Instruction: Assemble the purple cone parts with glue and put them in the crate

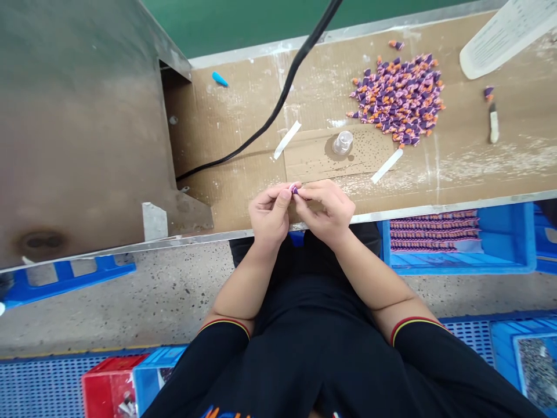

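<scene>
Near the front edge of the cardboard-covered table (pixel 243 203), my left hand (pixel 272 212) and my right hand (pixel 324 209) meet fingertip to fingertip. Between them they pinch one small purple and pink piece (pixel 295 190), partly hidden by the fingers. A heap of similar purple, pink and orange pieces (pixel 398 101) lies to the right, farther back. Beyond my hands a small clear cup (pixel 343 143) stands on a wet cardboard strip (pixel 308 157), with a white strip (pixel 287 140) at its left and another white strip (pixel 387 166) at its right.
A black cable (pixel 278 107) arches over the table from a metal housing (pixel 87 128) at left. A blue cone (pixel 220 79) lies at the back. At right are a small tool (pixel 493 125) and a translucent container (pixel 500 43). Below the table edge sits a blue crate (pixel 505 232) holding rows of pieces.
</scene>
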### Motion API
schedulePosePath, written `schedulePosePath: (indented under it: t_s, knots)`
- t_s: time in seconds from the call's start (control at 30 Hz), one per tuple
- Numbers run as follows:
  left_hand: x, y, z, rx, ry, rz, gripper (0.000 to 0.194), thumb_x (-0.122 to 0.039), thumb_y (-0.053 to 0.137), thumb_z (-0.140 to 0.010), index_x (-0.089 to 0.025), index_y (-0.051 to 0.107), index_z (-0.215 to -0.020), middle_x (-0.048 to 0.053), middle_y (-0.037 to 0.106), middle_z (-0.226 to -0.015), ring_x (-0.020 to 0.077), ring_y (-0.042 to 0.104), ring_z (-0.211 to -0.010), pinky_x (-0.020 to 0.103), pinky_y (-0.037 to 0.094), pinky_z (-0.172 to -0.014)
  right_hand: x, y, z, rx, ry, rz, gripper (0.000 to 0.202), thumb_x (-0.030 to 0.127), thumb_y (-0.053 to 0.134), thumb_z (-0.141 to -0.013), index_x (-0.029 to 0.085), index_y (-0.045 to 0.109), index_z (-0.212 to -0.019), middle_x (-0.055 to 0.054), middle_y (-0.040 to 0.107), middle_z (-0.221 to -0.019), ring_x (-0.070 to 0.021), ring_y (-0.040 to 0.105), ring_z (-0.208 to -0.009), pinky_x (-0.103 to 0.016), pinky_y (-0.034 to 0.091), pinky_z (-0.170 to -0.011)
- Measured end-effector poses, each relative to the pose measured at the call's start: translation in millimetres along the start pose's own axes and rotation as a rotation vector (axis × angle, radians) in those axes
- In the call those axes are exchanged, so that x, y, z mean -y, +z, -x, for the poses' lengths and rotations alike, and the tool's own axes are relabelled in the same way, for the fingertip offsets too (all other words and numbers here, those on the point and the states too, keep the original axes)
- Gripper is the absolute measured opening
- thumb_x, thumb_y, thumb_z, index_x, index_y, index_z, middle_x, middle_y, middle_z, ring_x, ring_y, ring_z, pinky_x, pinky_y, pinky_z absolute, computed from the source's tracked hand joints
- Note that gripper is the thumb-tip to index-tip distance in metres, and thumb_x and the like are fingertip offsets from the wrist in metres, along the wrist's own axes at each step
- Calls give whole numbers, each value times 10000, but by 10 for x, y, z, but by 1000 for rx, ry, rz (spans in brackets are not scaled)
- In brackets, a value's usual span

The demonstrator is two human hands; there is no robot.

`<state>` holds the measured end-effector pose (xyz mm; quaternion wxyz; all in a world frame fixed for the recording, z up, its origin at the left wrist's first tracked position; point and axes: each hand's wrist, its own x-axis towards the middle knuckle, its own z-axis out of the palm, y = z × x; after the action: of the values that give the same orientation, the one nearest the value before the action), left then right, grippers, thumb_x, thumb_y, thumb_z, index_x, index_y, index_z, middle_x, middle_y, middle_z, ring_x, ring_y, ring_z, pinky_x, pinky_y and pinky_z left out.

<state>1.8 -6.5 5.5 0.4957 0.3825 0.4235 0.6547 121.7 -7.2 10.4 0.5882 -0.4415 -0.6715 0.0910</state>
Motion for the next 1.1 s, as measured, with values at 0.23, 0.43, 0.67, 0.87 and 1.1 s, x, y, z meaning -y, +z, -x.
schedulePosePath:
  t_s: [0.23, 0.43, 0.67, 0.87, 1.1]
  knots:
    - [17, -31, 10, 42, 36, -84, 206, -484, 846, -928, -280, 860, -952, 38, 836, -1035, 167, 810, -998, 290, 672, -929, -6, -24, -21, -47, -43, -53, 179, 126, 713, -996, 283, 696, -1082, -3, 768, -998, -159, 745, -887, -329, 654, -778]
    - [-4, -34, 26, 66, 166, -189, 158, -386, 753, -1012, -266, 851, -980, 38, 817, -1012, 153, 781, -973, 288, 650, -873, 2, -42, -31, -39, -72, -4, 220, 90, 688, -988, 285, 680, -1088, -4, 737, -992, -161, 728, -880, -344, 640, -756]
    - [-70, 3, 42, 49, 226, -332, 211, -395, 754, -1003, -221, 811, -898, 44, 791, -921, 148, 761, -881, 287, 636, -823, 5, -39, -11, -42, -123, -12, 245, 74, 670, -993, 298, 691, -1090, -5, 724, -1007, -156, 707, -896, -328, 619, -759]
    - [-103, 19, 54, 58, 256, -440, 211, -331, 708, -1024, -213, 801, -876, 37, 790, -904, 144, 756, -876, 284, 622, -827, -16, -43, 27, 12, -78, 47, 222, 112, 623, -1007, 302, 698, -1093, -15, 713, -999, -172, 699, -898, -352, 625, -770]
    - [-116, 8, 56, 89, 286, -488, 264, -333, 653, -1050, -207, 783, -859, 39, 786, -894, 152, 754, -871, 297, 612, -843, 22, -92, -34, 13, -3, -76, 210, 99, 580, -990, 250, 687, -1090, -42, 725, -998, -185, 710, -901, -366, 638, -789]
